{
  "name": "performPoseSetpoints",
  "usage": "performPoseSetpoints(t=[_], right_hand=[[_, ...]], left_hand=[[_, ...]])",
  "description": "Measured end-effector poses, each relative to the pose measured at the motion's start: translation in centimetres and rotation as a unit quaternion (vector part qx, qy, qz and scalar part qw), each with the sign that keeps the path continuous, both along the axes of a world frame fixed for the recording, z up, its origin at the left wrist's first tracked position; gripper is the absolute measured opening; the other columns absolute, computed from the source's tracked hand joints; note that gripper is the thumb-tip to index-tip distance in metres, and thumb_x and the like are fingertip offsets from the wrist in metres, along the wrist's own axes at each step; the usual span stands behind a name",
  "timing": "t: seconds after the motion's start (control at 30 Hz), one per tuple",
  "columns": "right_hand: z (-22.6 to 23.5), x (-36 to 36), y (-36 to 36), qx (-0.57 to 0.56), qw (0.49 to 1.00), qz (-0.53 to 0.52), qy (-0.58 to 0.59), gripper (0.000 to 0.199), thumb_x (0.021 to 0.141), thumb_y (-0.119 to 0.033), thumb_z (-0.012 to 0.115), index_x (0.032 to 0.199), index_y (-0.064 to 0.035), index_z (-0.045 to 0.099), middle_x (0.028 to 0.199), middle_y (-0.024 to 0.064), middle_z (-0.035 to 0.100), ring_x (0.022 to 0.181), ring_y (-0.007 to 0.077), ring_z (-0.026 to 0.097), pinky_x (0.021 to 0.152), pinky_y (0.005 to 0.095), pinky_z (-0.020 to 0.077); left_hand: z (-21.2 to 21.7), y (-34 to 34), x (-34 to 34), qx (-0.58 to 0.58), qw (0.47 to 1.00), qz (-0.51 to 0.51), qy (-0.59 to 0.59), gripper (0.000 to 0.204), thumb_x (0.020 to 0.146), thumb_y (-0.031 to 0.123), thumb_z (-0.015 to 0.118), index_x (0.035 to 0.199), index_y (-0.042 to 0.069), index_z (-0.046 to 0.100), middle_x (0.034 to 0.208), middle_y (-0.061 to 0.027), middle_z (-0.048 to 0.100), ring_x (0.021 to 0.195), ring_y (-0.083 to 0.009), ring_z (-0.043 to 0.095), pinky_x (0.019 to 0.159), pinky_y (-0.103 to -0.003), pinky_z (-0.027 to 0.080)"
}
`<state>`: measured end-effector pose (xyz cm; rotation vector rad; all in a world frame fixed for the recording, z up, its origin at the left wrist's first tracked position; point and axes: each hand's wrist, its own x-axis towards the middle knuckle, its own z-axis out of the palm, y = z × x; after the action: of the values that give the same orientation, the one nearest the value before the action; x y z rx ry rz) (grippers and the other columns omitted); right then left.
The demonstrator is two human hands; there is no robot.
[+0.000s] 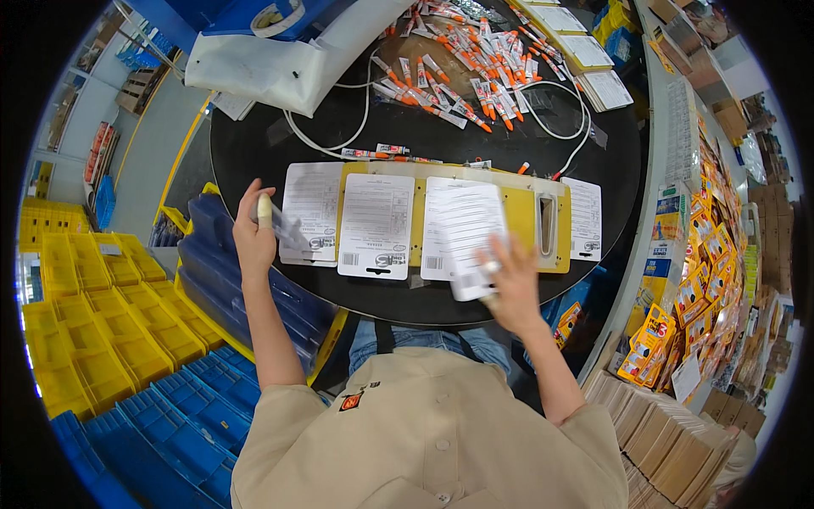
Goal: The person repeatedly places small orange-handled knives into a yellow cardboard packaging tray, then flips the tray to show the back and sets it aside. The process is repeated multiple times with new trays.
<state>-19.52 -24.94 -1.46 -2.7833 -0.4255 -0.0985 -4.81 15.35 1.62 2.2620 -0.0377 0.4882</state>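
Observation:
My right hand (515, 284), smeared by motion, grips a white printed card (469, 237) at its lower right side. That card is tilted over another white card (434, 254) on a yellow board (521, 222). More printed cards lie in a row along the board, among them a middle card (376, 229) and a left card (309, 204). Beside the left card, my left hand (257, 233) is closed around a clear plastic piece (290, 233), too blurred to tell its kind. A pale cover (264, 210) sits on one of its fingers.
Many small white tubes with orange caps (475, 72) are heaped on the round black table (254, 144). A white cable (585, 127) loops there. Yellow bins (110, 314) and blue bins (186, 407) stand left, packaged cards (687, 297) and cardboard stacks (653, 416) right.

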Motion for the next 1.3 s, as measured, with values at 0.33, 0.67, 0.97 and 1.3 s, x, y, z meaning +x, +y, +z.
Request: performPoseSetpoints(t=[0.33,0.67,0.97,1.3], right_hand=[[-0.5,6.8,12.5,0.262,0.952,0.121,-0.104,0.037,0.080,-0.006,0.060,0.117,-0.0091,0.062,0.115,0.0135,0.061,0.108,0.0332,0.057,0.094,0.0455,0.0452],[2.2,11.8,-24.9,0.395,0.571,-0.513,-0.504,0.035,0.095,-0.025,0.056,0.109,0.0068,0.056,0.096,0.0179,0.064,0.072,0.0255,0.066,0.066,0.0336,0.0564],[-3.4,28.7,-17.3,0.419,0.875,-0.239,-0.052,0.025,0.087,-0.015,0.061,0.108,-0.0033,0.066,0.097,0.0121,0.071,0.081,0.0216,0.069,0.069,0.0302,0.0534],[-0.6,28.9,-11.1,0.180,0.948,-0.255,0.060,0.060,0.078,-0.025,0.070,0.131,-0.0045,0.051,0.081,0.0151,0.069,0.068,0.0261,0.069,0.068,0.0355,0.0542]], left_hand=[[11.4,-10.8,-3.7,-0.202,0.938,-0.233,0.158,0.026,0.094,0.029,0.056,0.102,0.004,0.053,0.088,-0.0075,0.065,0.084,-0.0142,0.064,0.068,-0.027,0.051],[1.9,-29.7,-2.7,-0.078,0.875,-0.441,0.182,0.020,0.079,0.004,0.067,0.095,0.002,0.055,0.081,-0.0151,0.064,0.079,-0.0322,0.064,0.070,-0.038,0.050],[-3.5,-37.5,-1.5,0.069,0.897,-0.383,0.211,0.037,0.076,0.028,0.075,0.089,0.001,0.054,0.073,-0.0207,0.063,0.074,-0.0412,0.063,0.063,-0.046,0.049],[-2.5,-35.3,-1.1,0.081,0.899,-0.340,0.263,0.047,0.079,0.033,0.071,0.098,-0.005,0.051,0.081,-0.0230,0.064,0.076,-0.0393,0.065,0.067,-0.044,0.052]])
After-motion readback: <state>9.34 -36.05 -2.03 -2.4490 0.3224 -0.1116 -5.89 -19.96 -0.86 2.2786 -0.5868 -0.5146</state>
